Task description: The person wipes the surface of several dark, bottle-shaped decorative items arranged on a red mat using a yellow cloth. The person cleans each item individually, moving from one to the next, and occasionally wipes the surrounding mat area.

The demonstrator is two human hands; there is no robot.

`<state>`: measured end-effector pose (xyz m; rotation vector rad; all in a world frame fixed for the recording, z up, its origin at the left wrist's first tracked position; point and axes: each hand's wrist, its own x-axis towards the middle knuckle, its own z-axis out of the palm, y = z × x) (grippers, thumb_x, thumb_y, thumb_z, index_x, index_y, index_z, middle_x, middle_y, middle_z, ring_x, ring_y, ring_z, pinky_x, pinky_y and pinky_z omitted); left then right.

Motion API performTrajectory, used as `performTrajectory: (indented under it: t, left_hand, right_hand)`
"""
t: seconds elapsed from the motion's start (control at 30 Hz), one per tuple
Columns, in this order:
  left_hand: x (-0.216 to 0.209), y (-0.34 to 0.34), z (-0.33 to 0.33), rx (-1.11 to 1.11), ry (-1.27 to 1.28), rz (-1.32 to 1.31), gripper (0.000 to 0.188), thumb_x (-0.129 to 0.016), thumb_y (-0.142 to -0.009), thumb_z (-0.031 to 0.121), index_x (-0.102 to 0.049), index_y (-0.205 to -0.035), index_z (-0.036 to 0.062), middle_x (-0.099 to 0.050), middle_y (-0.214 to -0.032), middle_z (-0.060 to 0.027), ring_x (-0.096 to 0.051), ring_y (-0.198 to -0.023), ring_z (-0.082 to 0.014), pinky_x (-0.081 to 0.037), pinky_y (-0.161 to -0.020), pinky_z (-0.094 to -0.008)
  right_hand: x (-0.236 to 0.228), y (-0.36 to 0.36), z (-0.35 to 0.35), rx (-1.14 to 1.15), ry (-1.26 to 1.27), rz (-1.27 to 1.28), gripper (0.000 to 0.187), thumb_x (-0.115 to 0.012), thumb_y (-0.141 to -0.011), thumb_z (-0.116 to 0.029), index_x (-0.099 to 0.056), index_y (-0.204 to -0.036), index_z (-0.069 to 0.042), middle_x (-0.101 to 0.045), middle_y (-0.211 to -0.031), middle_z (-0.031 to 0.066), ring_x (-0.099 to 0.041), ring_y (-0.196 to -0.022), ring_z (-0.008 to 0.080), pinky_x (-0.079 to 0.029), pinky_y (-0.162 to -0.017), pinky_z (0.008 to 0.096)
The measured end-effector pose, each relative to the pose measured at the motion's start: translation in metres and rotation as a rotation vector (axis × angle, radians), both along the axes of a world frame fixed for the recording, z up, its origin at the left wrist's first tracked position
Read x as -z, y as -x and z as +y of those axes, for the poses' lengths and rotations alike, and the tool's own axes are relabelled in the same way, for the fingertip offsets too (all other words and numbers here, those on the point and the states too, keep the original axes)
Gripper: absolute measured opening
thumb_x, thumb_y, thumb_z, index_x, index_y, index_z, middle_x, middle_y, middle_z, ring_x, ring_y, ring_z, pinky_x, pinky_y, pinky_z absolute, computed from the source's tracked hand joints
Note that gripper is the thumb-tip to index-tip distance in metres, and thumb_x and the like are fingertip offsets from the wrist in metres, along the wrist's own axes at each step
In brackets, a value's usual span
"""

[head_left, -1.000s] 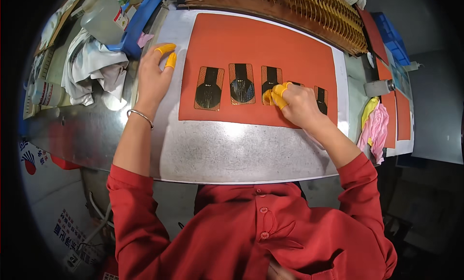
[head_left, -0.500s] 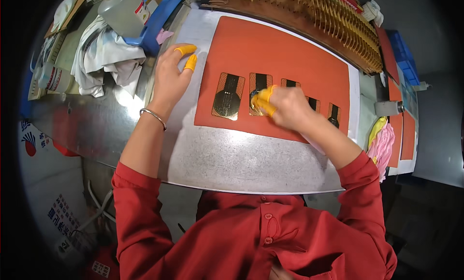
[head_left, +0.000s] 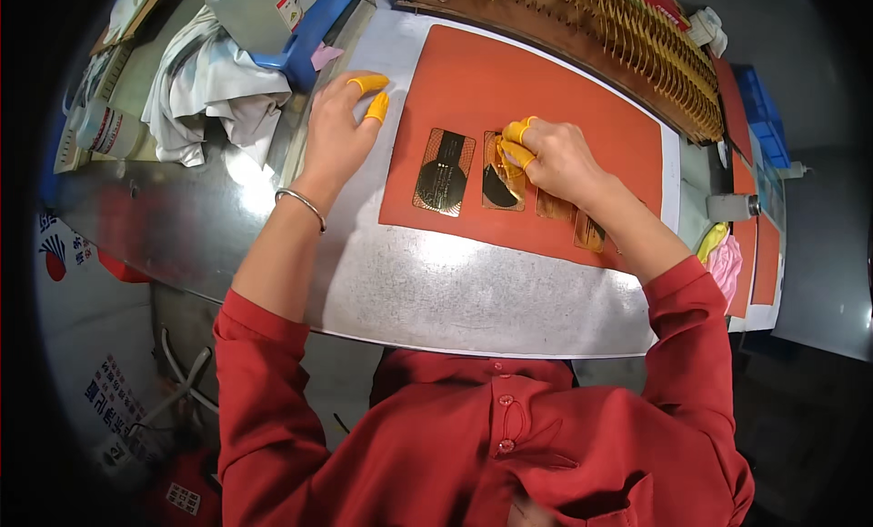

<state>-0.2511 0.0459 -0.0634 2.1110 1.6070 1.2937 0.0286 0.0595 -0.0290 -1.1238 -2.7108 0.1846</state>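
Over an orange mat (head_left: 536, 81) my right hand (head_left: 559, 159) is closed, yellow finger cots on its fingertips. Its pinched fingers touch the upper part of a black-and-gold card (head_left: 501, 189); whatever they hold is hidden. To the left of that card lies another black-and-gold card (head_left: 444, 172) with a round dark shape and a patterned gold border. A third card (head_left: 553, 205) and a fourth card (head_left: 589, 233) are partly covered by my right hand and forearm. My left hand (head_left: 341, 127) rests by the mat's left edge, thumb and forefinger apart in yellow cots, holding nothing.
Along the far edge stands a brown rack (head_left: 600, 36) full of gold pieces. White cloths (head_left: 218, 90), a blue bin (head_left: 314, 40) and a white tub (head_left: 109, 129) are at the left. A small grey bottle (head_left: 732, 207) and a pink cloth (head_left: 725, 265) lie at the right.
My right hand has moved from the middle of the second card toward its upper right edge. My left hand keeps its place beside the mat. The whole view has shifted slightly.
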Motion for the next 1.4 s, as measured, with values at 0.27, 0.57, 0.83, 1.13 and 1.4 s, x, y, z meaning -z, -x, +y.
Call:
performTrajectory:
  t: [0.27, 0.57, 0.83, 1.13, 1.4]
  left_hand:
    - [-0.001, -0.003, -0.001, -0.007, -0.028, 0.035, 0.019, -0.058, -0.079, 0.005, -0.062, -0.097, -0.0003, -0.062, -0.101, -0.0121, -0.058, -0.095, -0.0285, -0.043, -0.085, -0.0336]
    - [0.004, 0.001, 0.001, -0.013, -0.066, -0.028, 0.016, -0.060, -0.080, 0.008, -0.064, -0.093, 0.0020, -0.062, -0.099, -0.0112, -0.058, -0.093, -0.0300, -0.044, -0.083, -0.0353]
    - [0.005, 0.003, -0.003, -0.016, -0.033, -0.041, 0.017, -0.059, -0.079, 0.008, -0.064, -0.094, 0.0022, -0.062, -0.099, -0.0110, -0.057, -0.092, -0.0303, -0.043, -0.084, -0.0360]
    - [0.004, -0.001, 0.002, 0.019, -0.068, -0.043, 0.016, -0.059, -0.077, 0.008, -0.063, -0.092, 0.0031, -0.061, -0.097, -0.0096, -0.056, -0.095, -0.0277, -0.040, -0.085, -0.0360]
    - [-0.006, -0.004, -0.013, 0.040, -0.007, -0.013, 0.030, -0.061, -0.079, 0.008, -0.059, -0.108, 0.0010, -0.059, -0.108, -0.0145, -0.055, -0.100, -0.0303, -0.041, -0.090, -0.0357]
  right_hand:
    - [0.007, -0.005, -0.033, -0.044, -0.034, 0.023, 0.014, -0.065, -0.076, -0.015, -0.065, -0.086, -0.006, -0.060, -0.072, 0.0116, -0.060, -0.063, 0.0290, -0.049, -0.055, 0.0378]
    - [-0.003, 0.046, -0.055, -0.185, 0.108, 0.151, 0.013, -0.064, -0.074, -0.015, -0.061, -0.075, -0.003, -0.059, -0.072, 0.0138, -0.060, -0.063, 0.0291, -0.048, -0.054, 0.0393]
    - [0.003, 0.076, -0.009, -0.012, 0.053, 0.065, 0.014, -0.063, -0.076, -0.016, -0.061, -0.078, -0.002, -0.059, -0.069, 0.0145, -0.059, -0.061, 0.0318, -0.048, -0.055, 0.0397]
    - [-0.002, 0.088, -0.028, -0.067, 0.047, 0.074, 0.006, -0.058, -0.072, -0.010, -0.059, -0.070, -0.005, -0.060, -0.071, 0.0163, -0.061, -0.062, 0.0324, -0.048, -0.054, 0.0447]
    - [-0.054, -0.031, -0.143, -0.001, 0.618, 0.820, 0.014, -0.066, -0.079, -0.013, -0.061, -0.088, -0.004, -0.060, -0.075, 0.0077, -0.059, -0.064, 0.0180, -0.046, -0.058, 0.0312]
